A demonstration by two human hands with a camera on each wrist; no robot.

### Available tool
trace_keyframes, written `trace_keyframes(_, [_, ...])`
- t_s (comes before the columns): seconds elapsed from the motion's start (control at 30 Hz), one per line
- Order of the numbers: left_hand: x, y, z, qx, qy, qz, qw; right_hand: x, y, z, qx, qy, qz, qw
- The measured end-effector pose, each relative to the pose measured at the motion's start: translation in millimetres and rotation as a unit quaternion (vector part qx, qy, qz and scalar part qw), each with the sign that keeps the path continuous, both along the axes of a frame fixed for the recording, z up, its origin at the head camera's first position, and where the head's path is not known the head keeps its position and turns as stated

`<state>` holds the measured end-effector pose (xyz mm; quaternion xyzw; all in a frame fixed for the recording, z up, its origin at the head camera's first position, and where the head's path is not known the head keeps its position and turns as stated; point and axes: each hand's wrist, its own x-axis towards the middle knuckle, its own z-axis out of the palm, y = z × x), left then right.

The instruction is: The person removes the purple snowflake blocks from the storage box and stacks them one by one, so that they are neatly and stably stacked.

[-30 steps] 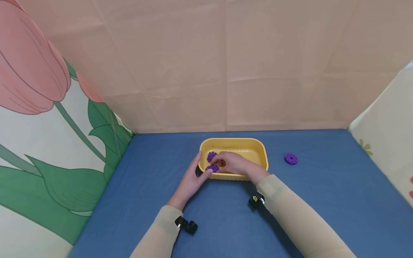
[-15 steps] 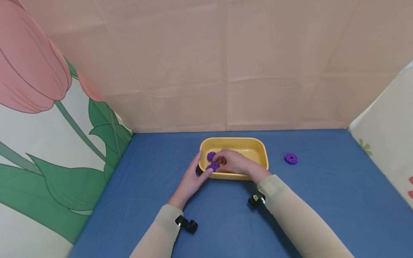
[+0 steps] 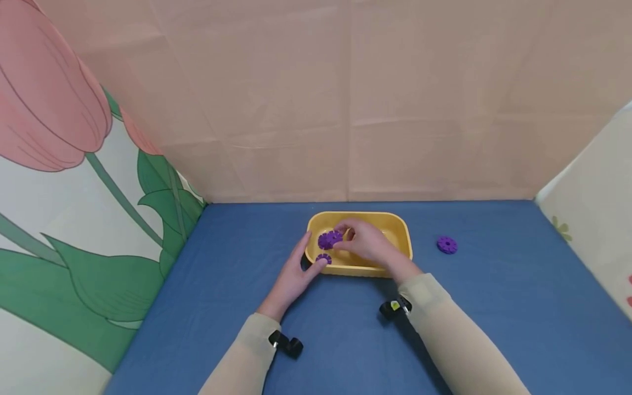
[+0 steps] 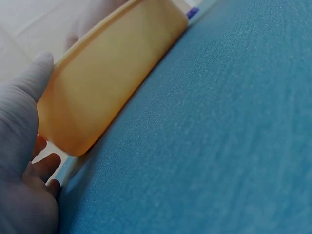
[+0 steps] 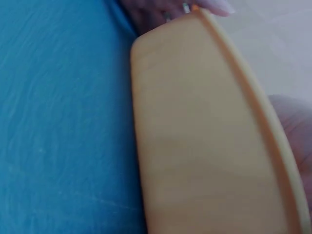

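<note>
Purple discs [image 3: 323, 241] sit at the left of the yellow tray [image 3: 357, 271], the left hand's [image 3: 290, 281] thumb and fingers spread round that corner. The lowest disc [image 3: 323, 256] is half hidden behind rim and thumb. The right hand [image 3: 366, 241] pinches another; I can't separate its outline from its neighbour's. One more disc [image 3: 447, 244] lies outside, right.
</note>
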<state>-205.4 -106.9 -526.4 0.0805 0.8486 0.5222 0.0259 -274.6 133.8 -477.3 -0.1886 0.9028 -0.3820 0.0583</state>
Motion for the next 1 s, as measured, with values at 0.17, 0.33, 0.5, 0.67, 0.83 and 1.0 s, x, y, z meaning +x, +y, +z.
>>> trace_keyframes(0.17, [3.2, -0.2, 2.5, 0.006, -0.006, 0.002, 1.0000, 8.4, 6.0, 9.0, 0.005, 0.028, -0.040, 0.999])
trace_keyframes(0.33, [5.4, -1.8, 3.6, 0.004, -0.012, 0.006, 0.9999, 18.0, 12.8, 18.7, -0.016, 0.051, -0.058, 0.997])
trace_keyframes(0.5, [6.3, -2.6, 4.1, 0.003, -0.011, 0.010, 0.9999, 28.2, 23.7, 30.0, -0.036, 0.079, -0.067, 0.994])
trace_keyframes(0.67, [7.4, -2.9, 3.1, 0.002, -0.011, 0.012, 0.9999, 37.1, 38.8, 38.9, -0.018, 0.100, -0.088, 0.991])
trace_keyframes(0.83, [7.1, -2.6, 3.0, 0.001, -0.005, 0.008, 0.9999, 45.4, 54.4, 45.4, -0.001, 0.105, -0.113, 0.988])
trace_keyframes(1.0, [7.8, -2.6, 4.8, 0.006, -0.010, 0.004, 0.9999, 51.3, 69.9, 47.0, -0.001, 0.106, -0.124, 0.987])
